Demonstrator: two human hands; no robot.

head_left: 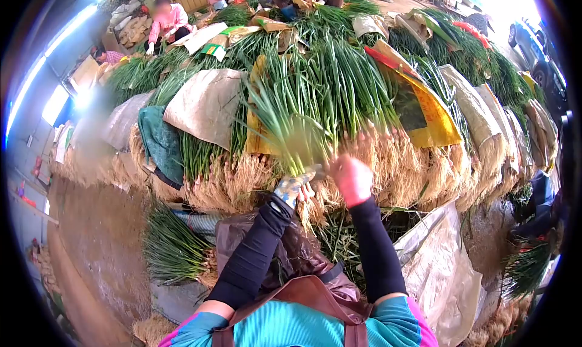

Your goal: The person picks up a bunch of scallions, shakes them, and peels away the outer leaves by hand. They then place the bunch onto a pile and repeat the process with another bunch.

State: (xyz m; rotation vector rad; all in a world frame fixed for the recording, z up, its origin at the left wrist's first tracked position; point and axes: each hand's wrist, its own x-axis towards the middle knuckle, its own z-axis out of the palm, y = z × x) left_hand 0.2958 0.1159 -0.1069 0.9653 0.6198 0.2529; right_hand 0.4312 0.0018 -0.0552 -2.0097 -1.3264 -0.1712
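My left hand, in a patterned glove, is wrapped round a small bunch of scallions. Their green leaves fan upward, and pale roots hang below the hand. Just to the right is my right hand, in a pink glove, its fingers curled in toward the bunch. Those fingertips are blurred, and whatever they pinch is too smeared to name. Directly behind both hands lies a thick pile of scallions, roots facing me and leaves pointing away.
Sacking and a yellow bag cover parts of the long pile. Left of my lap lies another scallion bundle; a pale plastic sheet lies on the right. People in pink sit beyond the pile. A blue vehicle stands far right.
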